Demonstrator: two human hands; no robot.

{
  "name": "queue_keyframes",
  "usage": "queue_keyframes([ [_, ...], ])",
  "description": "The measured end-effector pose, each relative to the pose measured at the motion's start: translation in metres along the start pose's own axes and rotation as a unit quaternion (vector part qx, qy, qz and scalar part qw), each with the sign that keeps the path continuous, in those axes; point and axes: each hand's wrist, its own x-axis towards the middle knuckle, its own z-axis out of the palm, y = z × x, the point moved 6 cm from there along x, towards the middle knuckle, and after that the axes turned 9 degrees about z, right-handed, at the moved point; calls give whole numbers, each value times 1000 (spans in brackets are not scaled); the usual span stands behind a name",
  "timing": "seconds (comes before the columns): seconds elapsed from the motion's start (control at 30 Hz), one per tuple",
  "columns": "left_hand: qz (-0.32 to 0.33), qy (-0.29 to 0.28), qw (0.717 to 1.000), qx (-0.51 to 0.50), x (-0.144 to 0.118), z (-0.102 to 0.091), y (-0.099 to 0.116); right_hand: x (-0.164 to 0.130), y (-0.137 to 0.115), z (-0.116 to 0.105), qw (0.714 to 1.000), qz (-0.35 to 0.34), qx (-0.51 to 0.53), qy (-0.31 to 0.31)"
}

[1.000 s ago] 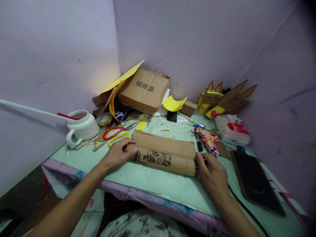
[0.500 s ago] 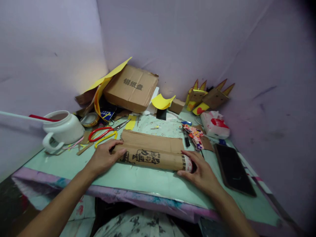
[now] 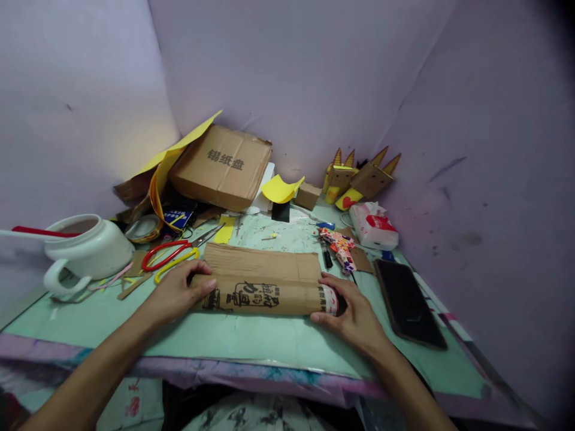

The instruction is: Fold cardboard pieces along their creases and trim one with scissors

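A long brown cardboard sheet (image 3: 263,281) with black printed characters lies on the pale green table (image 3: 251,338), its near part curled into a roll. My left hand (image 3: 175,293) grips the roll's left end, thumb on top. My right hand (image 3: 353,311) wraps the roll's right end, where a white and red core shows. The flat far half of the sheet lies behind the roll.
Red and yellow scissors (image 3: 168,256) and a white jug (image 3: 87,251) lie left. A cardboard box (image 3: 222,167) leans at the back. A tissue pack (image 3: 372,226), patterned tool (image 3: 339,246), dark phone (image 3: 406,302) and cardboard figures (image 3: 362,179) are right.
The cardboard's near edge has been curled over into a roll, and my right hand now wraps its right end. The view has shifted, so everything sits further left.
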Motion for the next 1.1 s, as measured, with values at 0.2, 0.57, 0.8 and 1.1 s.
queue_keyframes([
  [0.2, 6, 70, 995, -71, -20, -1, 2, -3, -1, -1, 998, 31, 53, -7],
  [0.57, 98, 223, 970, -4, -40, -12, -1, -18, 1, -7, 969, 19, 232, 82],
  [0.8, 155, 271, 948, 66, -54, -11, 8, -19, 2, -6, 945, 28, 311, 100],
  [1.1, 236, 298, 917, 121, -58, -10, 10, -13, -5, -11, 918, 35, 383, 95],
])
